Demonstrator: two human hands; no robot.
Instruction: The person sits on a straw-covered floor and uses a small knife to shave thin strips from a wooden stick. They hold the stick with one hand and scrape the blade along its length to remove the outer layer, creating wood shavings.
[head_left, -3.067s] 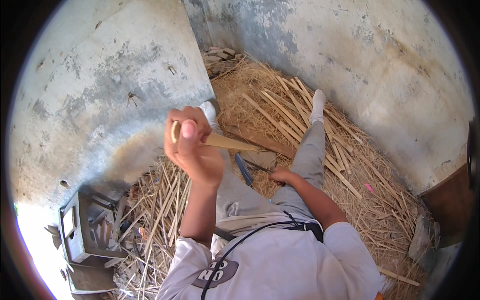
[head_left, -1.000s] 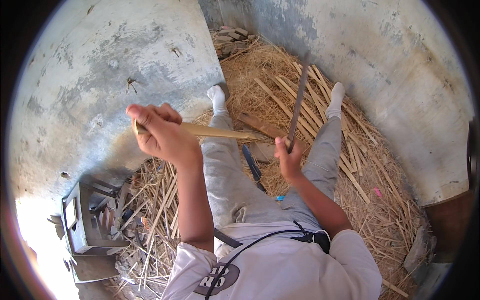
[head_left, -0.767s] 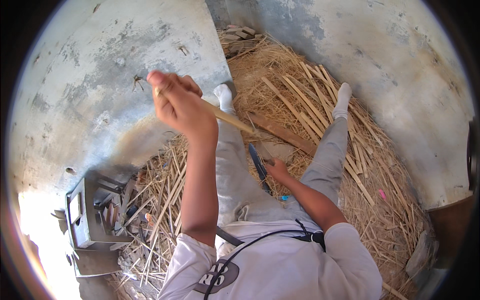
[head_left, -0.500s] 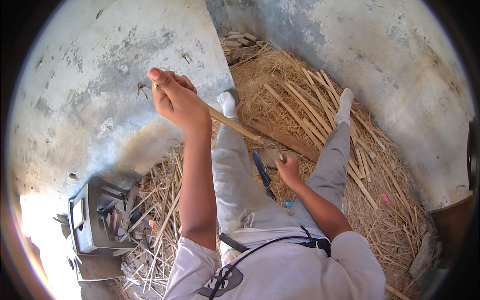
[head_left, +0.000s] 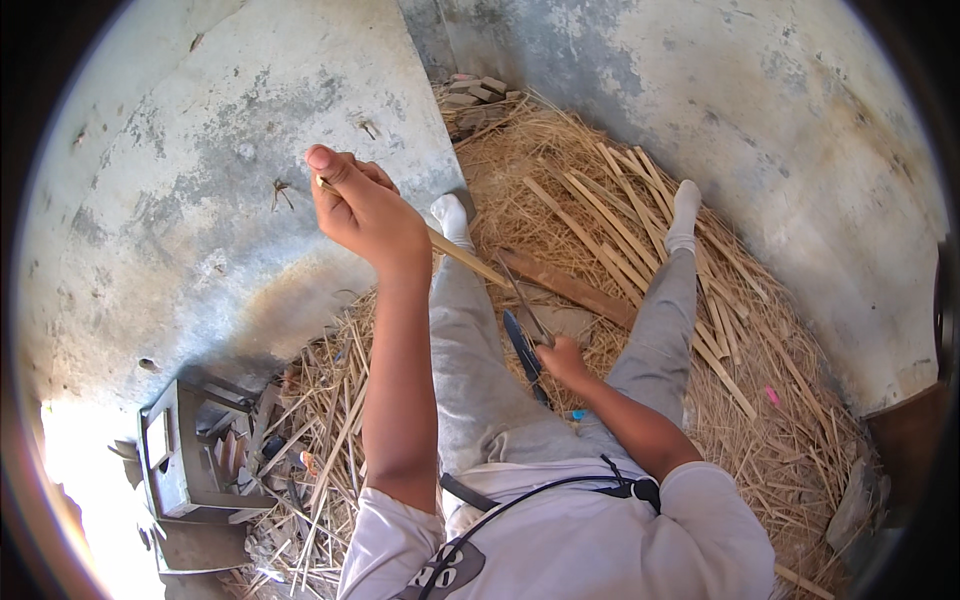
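My left hand (head_left: 368, 208) is raised at the upper left, closed round one end of a long, thin bamboo strip (head_left: 466, 256). From the fist the strip slants down to the right, over my left shin. My right hand (head_left: 565, 362) is closed on the handle of a knife (head_left: 521, 296), low between my legs. The narrow blade points up and away, its upper part close to the strip's lower end. Whether blade and strip touch, I cannot tell. A brown wooden plank (head_left: 570, 287) lies on the floor beyond the blade.
Several split strips (head_left: 620, 235) lie by my right leg on straw-like shavings (head_left: 500, 190). A dark blue curved thing (head_left: 521, 345) lies between my legs. An upturned stool-like frame (head_left: 190, 460) stands at left among scraps. Stained walls (head_left: 240, 100) rise ahead; bricks (head_left: 478, 92) sit in the corner.
My right hand has drawn back toward me and left with the knife, whose blade now shows more plainly. My left hand has shifted slightly right and down, still gripping the strip.
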